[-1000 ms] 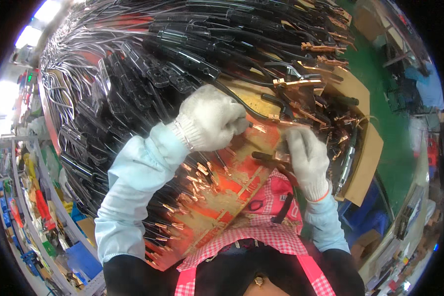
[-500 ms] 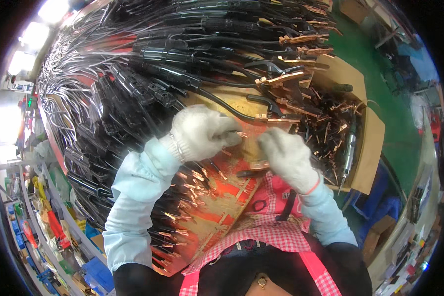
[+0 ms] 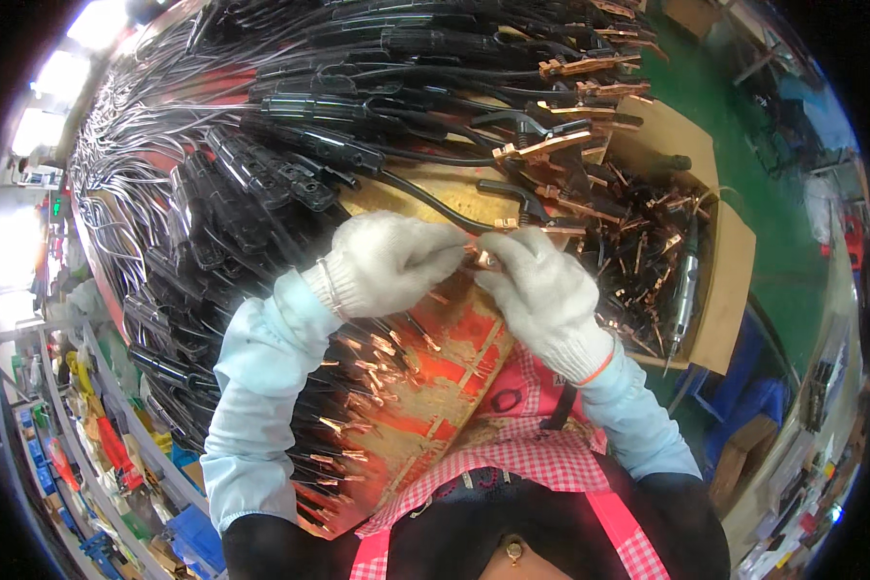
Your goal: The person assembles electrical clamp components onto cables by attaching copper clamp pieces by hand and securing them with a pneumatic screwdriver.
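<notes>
Over the worktable, my gloved left hand [image 3: 391, 263] is closed in a pinch on a black cable, whose bare copper end points toward my other hand. Fingers meet fingers there: my gloved right hand [image 3: 543, 295] grips a small copper-coloured piece [image 3: 488, 259] against that cable end. How the two fit together is mostly hidden by the gloves. Just beyond them lies a black-handled electrode holder [image 3: 517, 198] with copper jaws. Below my left hand, several black cables with stripped copper ends [image 3: 377, 372] fan out over the red, worn tabletop [image 3: 435, 396].
Black cables and dark sleeves [image 3: 319, 145] cover the table's left and far side. An open cardboard box [image 3: 730, 290] at the right holds many black-and-copper parts. Against it leans a silver power screwdriver [image 3: 686, 290]. Shelves with coloured goods [image 3: 106, 445] stand at the left.
My right hand has moved left and up to meet my left hand, and the copper-coloured piece now shows in its fingers. The left hand has shifted little.
</notes>
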The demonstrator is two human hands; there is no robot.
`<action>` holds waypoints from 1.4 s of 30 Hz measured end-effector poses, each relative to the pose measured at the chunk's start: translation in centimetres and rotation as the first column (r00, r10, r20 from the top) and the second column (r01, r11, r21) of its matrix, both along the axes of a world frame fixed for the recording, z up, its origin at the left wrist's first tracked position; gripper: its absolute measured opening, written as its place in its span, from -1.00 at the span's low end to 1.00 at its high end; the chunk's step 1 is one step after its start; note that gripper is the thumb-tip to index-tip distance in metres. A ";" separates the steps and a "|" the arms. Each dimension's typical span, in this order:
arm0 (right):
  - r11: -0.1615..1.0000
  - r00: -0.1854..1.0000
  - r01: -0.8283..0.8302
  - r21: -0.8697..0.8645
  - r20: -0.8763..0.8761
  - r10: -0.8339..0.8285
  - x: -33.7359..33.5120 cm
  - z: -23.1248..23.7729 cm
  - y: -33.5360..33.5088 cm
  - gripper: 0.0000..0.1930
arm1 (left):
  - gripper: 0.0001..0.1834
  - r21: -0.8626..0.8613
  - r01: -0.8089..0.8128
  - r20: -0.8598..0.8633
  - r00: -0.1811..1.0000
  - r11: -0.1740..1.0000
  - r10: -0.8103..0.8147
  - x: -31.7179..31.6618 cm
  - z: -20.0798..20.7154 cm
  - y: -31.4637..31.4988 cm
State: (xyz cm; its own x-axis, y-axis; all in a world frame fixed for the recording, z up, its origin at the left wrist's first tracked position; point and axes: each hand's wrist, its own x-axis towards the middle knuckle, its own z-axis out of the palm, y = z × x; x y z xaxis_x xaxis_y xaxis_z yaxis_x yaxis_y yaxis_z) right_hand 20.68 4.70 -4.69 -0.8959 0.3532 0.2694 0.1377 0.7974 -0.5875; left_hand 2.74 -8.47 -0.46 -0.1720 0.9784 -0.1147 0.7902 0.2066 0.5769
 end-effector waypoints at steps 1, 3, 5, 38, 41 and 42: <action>1.000 1.000 0.005 0.009 -0.016 -0.005 -0.2 -0.1 -0.1 -0.65 | -0.74 -0.019 -0.004 0.028 1.000 1.000 0.004 0.0 0.1 0.0; 1.000 0.999 0.002 0.006 -0.049 -0.002 -0.5 -0.2 -0.2 -0.64 | -0.75 -0.024 0.010 0.039 0.999 1.000 -0.009 -0.3 -0.1 -0.2; 1.000 0.997 -0.001 0.004 -0.080 0.001 -0.6 -0.6 -0.2 -0.63 | -0.76 -0.028 0.023 0.051 0.998 0.999 -0.022 -0.5 0.0 -0.3; 0.947 0.943 -0.264 0.185 -0.158 0.294 -3.3 -1.4 1.0 -0.67 | -0.90 0.061 0.045 -0.411 0.912 0.997 -0.016 0.3 0.0 -0.9; 0.951 0.952 -0.245 0.188 -0.141 0.272 -2.9 -0.9 1.1 -0.67 | -0.84 0.048 0.033 -0.384 0.923 0.998 -0.012 -0.1 -0.4 -1.0; 0.950 0.957 -0.256 0.178 -0.094 0.276 -2.7 -0.3 1.1 -0.65 | -0.79 0.049 0.027 -0.341 0.940 0.998 -0.008 -0.2 -0.6 -1.1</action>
State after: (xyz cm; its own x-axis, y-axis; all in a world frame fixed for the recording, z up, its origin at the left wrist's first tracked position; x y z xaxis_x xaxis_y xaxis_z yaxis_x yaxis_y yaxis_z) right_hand 17.95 5.81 -5.01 -0.9102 0.0490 0.4112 -0.1542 0.8815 -0.4463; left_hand 2.53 -9.60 -1.07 -0.1746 0.9846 -0.0009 0.9444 0.1678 0.2827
